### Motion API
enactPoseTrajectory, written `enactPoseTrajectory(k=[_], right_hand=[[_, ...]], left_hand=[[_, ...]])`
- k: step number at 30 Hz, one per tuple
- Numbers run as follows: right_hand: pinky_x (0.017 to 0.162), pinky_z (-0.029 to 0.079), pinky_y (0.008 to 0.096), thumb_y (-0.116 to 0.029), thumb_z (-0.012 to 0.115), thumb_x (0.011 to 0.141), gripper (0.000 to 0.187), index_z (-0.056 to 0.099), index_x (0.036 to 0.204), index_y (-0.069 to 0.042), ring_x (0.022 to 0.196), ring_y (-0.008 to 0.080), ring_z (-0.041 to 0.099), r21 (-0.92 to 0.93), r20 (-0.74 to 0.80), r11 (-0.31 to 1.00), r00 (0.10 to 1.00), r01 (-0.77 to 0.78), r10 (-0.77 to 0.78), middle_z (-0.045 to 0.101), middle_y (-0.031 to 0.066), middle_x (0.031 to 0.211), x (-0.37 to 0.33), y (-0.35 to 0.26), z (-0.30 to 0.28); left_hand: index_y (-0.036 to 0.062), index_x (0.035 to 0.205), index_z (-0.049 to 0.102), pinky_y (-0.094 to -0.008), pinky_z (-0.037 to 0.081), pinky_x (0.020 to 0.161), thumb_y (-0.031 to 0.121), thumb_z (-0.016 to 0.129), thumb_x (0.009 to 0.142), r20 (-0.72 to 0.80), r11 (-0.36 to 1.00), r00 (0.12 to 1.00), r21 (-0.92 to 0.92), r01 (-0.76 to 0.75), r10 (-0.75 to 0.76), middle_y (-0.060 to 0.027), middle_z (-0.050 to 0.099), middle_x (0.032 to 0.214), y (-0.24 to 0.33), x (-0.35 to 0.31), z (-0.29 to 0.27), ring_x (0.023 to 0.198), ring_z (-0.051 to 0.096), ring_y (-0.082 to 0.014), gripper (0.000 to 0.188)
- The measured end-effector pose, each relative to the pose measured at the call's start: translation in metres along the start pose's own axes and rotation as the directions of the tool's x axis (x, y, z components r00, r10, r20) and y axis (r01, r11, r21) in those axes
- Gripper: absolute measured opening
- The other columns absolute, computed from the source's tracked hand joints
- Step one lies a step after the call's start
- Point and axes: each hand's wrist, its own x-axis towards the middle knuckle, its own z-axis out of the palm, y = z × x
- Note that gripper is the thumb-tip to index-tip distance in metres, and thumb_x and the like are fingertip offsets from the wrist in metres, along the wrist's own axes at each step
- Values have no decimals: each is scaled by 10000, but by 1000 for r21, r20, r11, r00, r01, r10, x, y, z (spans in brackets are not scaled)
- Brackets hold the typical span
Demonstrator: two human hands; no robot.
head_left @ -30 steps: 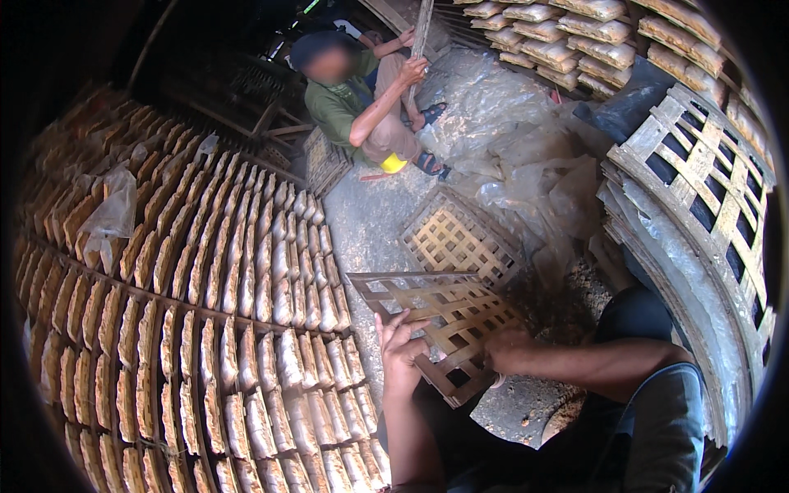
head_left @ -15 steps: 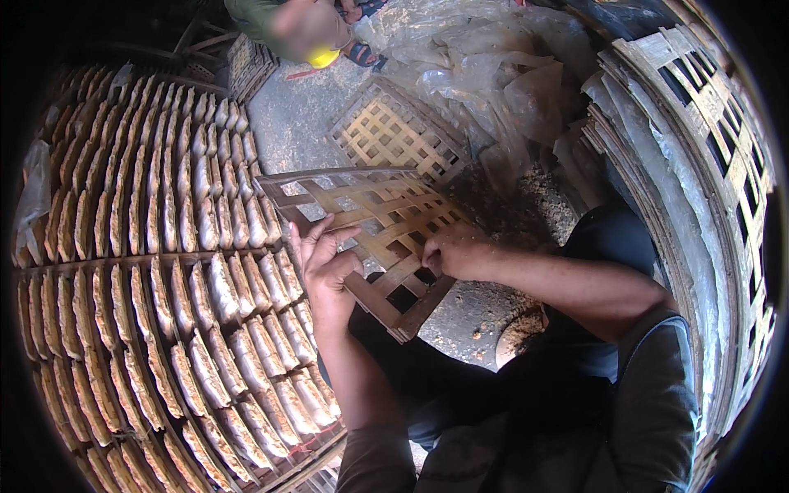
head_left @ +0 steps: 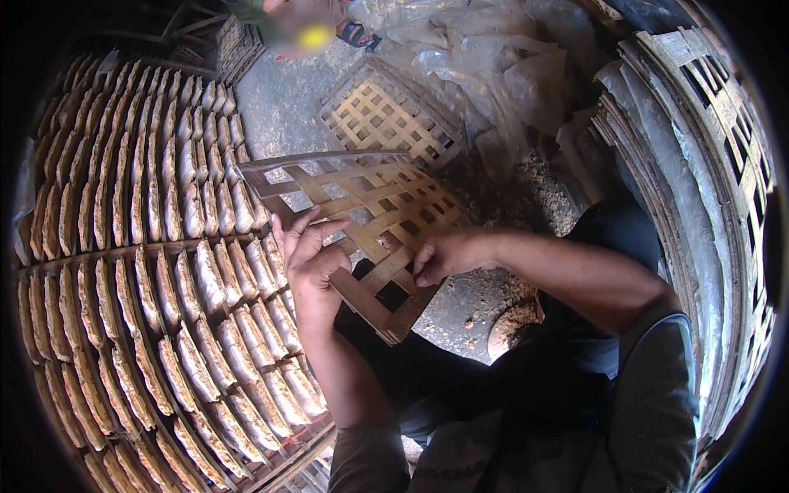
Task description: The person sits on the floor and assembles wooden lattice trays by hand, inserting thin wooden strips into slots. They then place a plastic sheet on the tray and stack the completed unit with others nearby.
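Observation:
Above my lap, a woven bamboo tray (head_left: 374,185) is tilted, its open lattice set in a flat wooden frame and one corner pointing down toward me. My left hand (head_left: 311,255) grips its left near edge, thumb against the frame and the other fingers partly spread. Over the lattice near the right edge, my right hand (head_left: 448,256) is closed with thumb and finger pinched at a strip by the near corner. Whether anything small sits in that pinch is hidden.
Rows of whitish slabs with orange-brown edges stand in a rack (head_left: 156,253) on the left. Another lattice tray (head_left: 386,111) lies on the floor ahead, beside crumpled plastic sheets (head_left: 493,74). Stacked trays (head_left: 707,164) rise on the right. A person (head_left: 300,25) sits at the far side.
The view has shifted slightly, moving the surroundings a little leftward. My right hand is a bit closer to the tray's near corner. Both hands keep hold of the tray.

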Motion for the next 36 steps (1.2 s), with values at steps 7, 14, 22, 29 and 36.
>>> enactPoseTrajectory(k=[7, 14, 22, 29, 36], right_hand=[[702, 551, 341, -267, 726, 845, 288, 740, 1073, -91, 822, 201, 695, -113, -90, 993, 996, 12, -23, 733, 82, 917, 2, 8, 1], [826, 540, 407, -245, 628, 918, 178, 752, 929, -118, 941, 285, 700, -545, -500, 754, 864, -366, 58, 727, 116, 933, -13, -19, 2], [746, 554, 446, -154, 631, 851, 228, 756, 1021, -67, 979, 310, 706, -808, -484, 189, 812, -557, 324, 736, 148, 1041, -29, -27, -43], [753, 565, 460, -225, 648, 830, 224, 760, 963, -84, 947, 337, 706, -737, -384, 482, 881, -473, 278, 732, 144, 999, 8, 19, -30], [761, 566, 454, -259, 693, 803, 237, 755, 938, -73, 912, 347, 704, -680, -423, 603, 895, -417, 142, 725, 161, 943, 21, 22, -14]], left_hand=[[101, 529, 545, -584, 179, 1186, 118, 639, 700, 13, 1000, 1000, 5, 15, -16, -15, 727, 1039, -6, -5, -1, 1232, 552, -299, 196], [119, 538, 547, -588, 154, 1190, 122, 688, 676, 43, 999, 998, 9, 44, -45, 15, 731, 1031, -11, -8, 0, 1236, 552, -306, 197], [126, 536, 552, -576, 155, 1194, 145, 709, 678, 47, 998, 997, 7, 62, -62, 18, 734, 1015, -18, -14, -4, 1241, 548, -302, 212], [122, 535, 542, -575, 159, 1193, 143, 709, 678, 49, 999, 998, 7, 51, -51, 17, 733, 1013, -15, -12, -4, 1237, 551, -301, 220], [109, 538, 536, -569, 164, 1193, 129, 690, 676, 49, 999, 998, -18, 39, -38, 11, 729, 1009, -12, -13, -2, 1225, 558, -301, 208]])
